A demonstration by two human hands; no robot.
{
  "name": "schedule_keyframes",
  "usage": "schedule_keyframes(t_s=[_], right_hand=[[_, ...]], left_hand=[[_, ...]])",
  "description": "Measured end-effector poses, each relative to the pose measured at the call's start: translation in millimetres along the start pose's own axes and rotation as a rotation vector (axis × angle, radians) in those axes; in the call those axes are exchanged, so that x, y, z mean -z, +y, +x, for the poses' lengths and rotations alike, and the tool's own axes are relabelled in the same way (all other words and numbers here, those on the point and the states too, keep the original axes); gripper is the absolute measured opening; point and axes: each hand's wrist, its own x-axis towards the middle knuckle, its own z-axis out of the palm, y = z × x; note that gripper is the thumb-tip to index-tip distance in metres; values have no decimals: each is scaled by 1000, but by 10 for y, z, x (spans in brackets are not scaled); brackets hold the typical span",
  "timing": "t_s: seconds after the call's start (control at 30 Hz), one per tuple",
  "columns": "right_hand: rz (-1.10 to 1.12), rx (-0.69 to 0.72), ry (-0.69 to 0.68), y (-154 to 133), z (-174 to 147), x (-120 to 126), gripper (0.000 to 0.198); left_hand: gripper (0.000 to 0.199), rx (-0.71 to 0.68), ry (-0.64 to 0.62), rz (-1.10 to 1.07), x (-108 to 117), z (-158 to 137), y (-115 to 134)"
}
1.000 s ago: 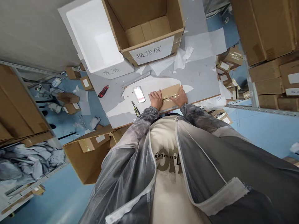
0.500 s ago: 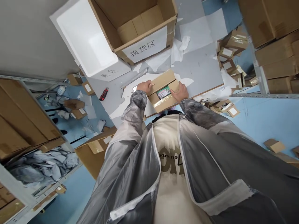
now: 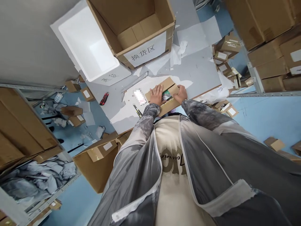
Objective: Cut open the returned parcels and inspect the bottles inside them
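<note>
A small cardboard box point(image 3: 168, 84) lies at the near edge of the table, its top flaps partly folded in. Through the gap between the flaps, something green and pinkish point(image 3: 166, 95) shows inside; its kind is not clear. My left hand point(image 3: 157, 94) rests flat on the box's left flap, fingers spread out. At the right side, my right hand point(image 3: 181, 94) grips the box's edge. A utility knife point(image 3: 137, 110) lies left of the box, beside a pixelated white patch. Farther left is a red and black cutter point(image 3: 104, 98).
A large open carton point(image 3: 145, 50) with a handwritten label stands at the back of the table, next to a white foam bin point(image 3: 89, 47). Torn white paper point(image 3: 127, 106) covers part of the grey tabletop. Cartons fill the shelves point(image 3: 275, 59) at right; opened boxes litter the floor.
My left hand has moved right, from the box's left edge onto its flap, fingers now spread flat. The utility knife has come into view. My right hand stays at the box's right side.
</note>
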Motion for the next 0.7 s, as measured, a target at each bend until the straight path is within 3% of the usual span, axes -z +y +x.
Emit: schedule_keyframes(t_s=[0.1,0.2,0.27,0.4,0.5,0.63,0.7], right_hand=[[-9,17,-14,-31,-150,77,91],[25,86,-36,5,-384,181,77],[39,178,-86,72,-575,252,62],[8,309,-230,220,-870,361,61],[-1,425,-277,284,-899,386,58],[-11,702,-212,324,-794,366,61],[-52,758,-167,331,-788,352,45]], left_hand=[[81,68,-103,-8,-29,103,-106],[67,197,-207,27,-31,182,-135],[64,227,-207,62,-28,232,-143],[65,240,-211,62,-38,325,-172],[66,261,-205,66,-51,354,-182],[63,261,-217,136,-34,351,-165],[64,247,-225,146,1,357,-169]])
